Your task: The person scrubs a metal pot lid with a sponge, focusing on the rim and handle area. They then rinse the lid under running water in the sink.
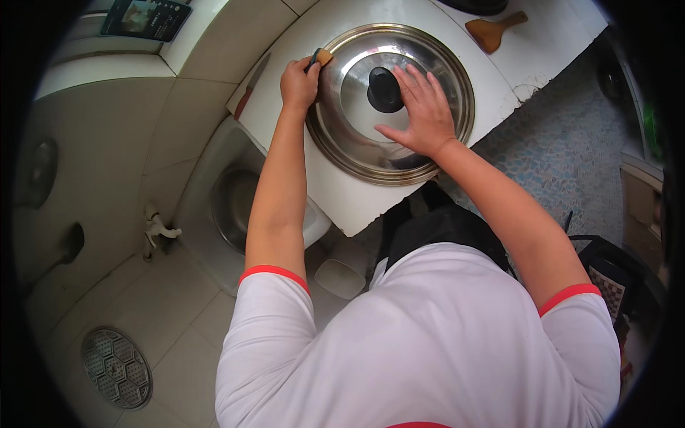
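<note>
A large round stainless-steel pan lid (356, 115) with a black knob (385, 90) lies on the white countertop before me. My left hand (301, 83) is at the lid's upper left rim. Between its thumb and fingers is a small tan-and-dark block (322, 56), which looks like a sponge; its far end meets the rim. My right hand (425, 115) is spread over the right half of the lid, fingers apart, with the fingertips beside the knob. Whether its palm touches the metal is hidden.
A knife (251, 88) with a reddish-brown handle lies left of my left hand. Up right is a wooden spatula (495, 32). A phone (145, 20) leans on the ledge. Below left are a sink (195, 198) holding a metal bowl (230, 206), and a tap (160, 229).
</note>
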The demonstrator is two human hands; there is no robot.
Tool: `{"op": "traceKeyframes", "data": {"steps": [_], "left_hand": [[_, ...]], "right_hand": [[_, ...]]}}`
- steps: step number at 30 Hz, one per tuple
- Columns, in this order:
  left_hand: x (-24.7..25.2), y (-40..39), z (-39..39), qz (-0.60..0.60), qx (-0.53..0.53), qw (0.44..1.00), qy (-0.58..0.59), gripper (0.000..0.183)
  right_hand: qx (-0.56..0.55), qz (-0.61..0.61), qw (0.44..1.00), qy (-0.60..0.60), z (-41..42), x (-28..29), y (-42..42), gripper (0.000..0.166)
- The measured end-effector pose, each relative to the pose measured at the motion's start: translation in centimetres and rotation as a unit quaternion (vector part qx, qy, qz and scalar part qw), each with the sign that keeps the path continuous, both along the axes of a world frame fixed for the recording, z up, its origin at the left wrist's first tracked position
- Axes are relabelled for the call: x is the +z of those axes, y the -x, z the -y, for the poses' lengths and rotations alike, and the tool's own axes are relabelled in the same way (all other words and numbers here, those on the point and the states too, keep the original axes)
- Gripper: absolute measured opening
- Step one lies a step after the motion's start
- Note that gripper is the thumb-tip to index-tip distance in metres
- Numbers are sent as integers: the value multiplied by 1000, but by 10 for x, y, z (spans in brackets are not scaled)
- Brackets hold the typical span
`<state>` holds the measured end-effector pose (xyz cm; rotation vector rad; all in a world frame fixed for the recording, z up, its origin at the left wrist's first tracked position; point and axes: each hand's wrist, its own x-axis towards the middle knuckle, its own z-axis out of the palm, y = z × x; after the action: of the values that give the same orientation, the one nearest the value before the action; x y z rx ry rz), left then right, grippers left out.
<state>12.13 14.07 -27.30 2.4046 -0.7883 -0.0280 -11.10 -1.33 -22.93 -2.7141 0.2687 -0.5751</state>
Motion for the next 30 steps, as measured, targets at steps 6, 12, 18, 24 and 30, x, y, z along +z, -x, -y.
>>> {"op": "traceKeyframes", "data": {"steps": [6, 12, 18, 24, 30], "left_hand": [[0, 148, -49, -45, 185, 976, 107, 30], [22, 225, -28, -9, 99, 979, 180, 41], [49, 99, 33, 78, 26, 992, 100, 34], [45, 172, -4, 60, 77, 984, 151, 44], [16, 191, -80, -15, 233, 958, 164, 46]], "right_hand": [[-27, -15, 999, -9, 1, -1, 1, 86], [-44, 1, 999, 7, -5, -3, 0, 83], [-65, 5, 998, 5, -16, -5, -7, 75], [-137, 17, 989, -47, -23, -11, -11, 69], [-196, -53, 951, -234, -86, -7, 4, 80]]}}
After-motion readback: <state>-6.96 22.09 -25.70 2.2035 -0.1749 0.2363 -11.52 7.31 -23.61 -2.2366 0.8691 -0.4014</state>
